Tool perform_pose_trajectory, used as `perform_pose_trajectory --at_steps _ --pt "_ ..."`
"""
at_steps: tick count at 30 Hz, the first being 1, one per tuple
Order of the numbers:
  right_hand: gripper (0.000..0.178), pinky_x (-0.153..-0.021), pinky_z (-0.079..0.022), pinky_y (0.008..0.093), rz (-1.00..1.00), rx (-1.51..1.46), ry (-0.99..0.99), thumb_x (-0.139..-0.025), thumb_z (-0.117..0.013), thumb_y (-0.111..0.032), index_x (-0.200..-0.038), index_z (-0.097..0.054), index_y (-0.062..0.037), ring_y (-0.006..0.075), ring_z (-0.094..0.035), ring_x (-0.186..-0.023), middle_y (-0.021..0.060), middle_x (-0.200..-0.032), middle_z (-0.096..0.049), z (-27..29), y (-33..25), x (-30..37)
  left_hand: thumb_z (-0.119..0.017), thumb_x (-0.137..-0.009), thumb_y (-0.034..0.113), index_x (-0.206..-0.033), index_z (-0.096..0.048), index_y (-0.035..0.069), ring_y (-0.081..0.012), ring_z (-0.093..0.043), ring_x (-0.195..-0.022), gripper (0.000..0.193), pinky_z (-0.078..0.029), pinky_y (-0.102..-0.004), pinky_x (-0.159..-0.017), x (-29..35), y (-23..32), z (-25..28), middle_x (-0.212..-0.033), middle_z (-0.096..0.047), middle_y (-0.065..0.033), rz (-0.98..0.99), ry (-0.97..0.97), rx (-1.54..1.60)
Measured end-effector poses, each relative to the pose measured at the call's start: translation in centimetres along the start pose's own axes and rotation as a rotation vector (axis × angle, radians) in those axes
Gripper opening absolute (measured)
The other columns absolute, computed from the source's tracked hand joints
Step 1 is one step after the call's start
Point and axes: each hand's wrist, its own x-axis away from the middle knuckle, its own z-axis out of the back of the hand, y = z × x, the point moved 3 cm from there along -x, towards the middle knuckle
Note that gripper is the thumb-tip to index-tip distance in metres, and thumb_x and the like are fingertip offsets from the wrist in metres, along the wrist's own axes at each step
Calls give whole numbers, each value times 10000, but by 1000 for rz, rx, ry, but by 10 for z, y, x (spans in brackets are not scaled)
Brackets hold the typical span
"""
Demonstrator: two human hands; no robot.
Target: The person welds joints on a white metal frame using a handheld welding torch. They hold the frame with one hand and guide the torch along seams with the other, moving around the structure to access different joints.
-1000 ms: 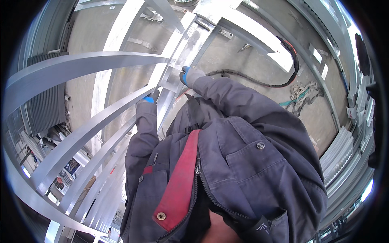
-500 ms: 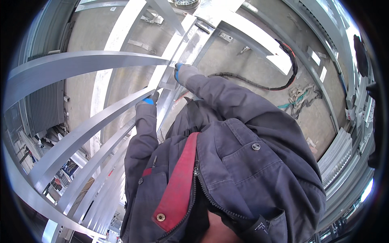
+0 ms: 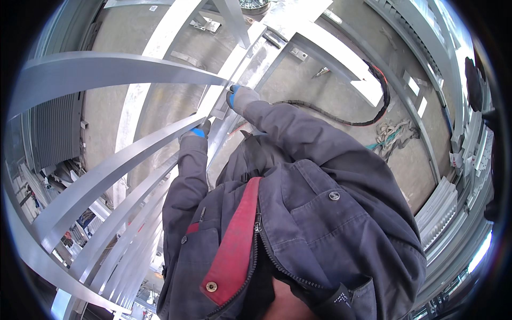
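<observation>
I look down my dark blue jacket (image 3: 298, 213) with its red lining at a grey metal ladder (image 3: 250, 58) that runs up and away from my chest. My right hand (image 3: 240, 98), in a grey and blue glove, is closed around the ladder near a rung. Lower and to the left, my left hand (image 3: 198, 129), in the same kind of glove, grips the ladder's left rail; a curved cage bar (image 3: 122, 165) partly hides it. Both sleeves reach forward to the ladder.
Curved metal cage hoops (image 3: 106, 69) wrap around the left side. Far below lie a concrete floor (image 3: 314, 90), a black cable (image 3: 346, 120) and a tangle of greenish rope (image 3: 394, 136). Ribbed metal sheets (image 3: 53, 133) stand at left, and stacked profiles (image 3: 440, 210) at right.
My right hand has shifted slightly up and left along the ladder. The left hand stays on its rail.
</observation>
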Motion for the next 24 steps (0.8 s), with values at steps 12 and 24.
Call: perform_pose_trajectory --at_steps 12,24 --pt "755 -842 -558 415 -12 -254 -110 -909 -599 -524 -1493 -496 -57 287 -729 -893 147 -987 -752 18 36 39 -666 -899 463 -1354 -608 145 -368 -651 -1186 557 -481 -466 -1026 2 22 10 -1254 -700 -156 90 -88 -103" --pt "384 -893 -544 492 258 -117 545 -955 -568 -250 -1312 -615 -117 411 -679 -1022 210 -1139 -704 121 54 32 -721 -862 306 -1528 -381 17 -328 -599 -1224 801 -550 -445 -955 32 5 -16 -1383 -567 -230 -209 553 -159"
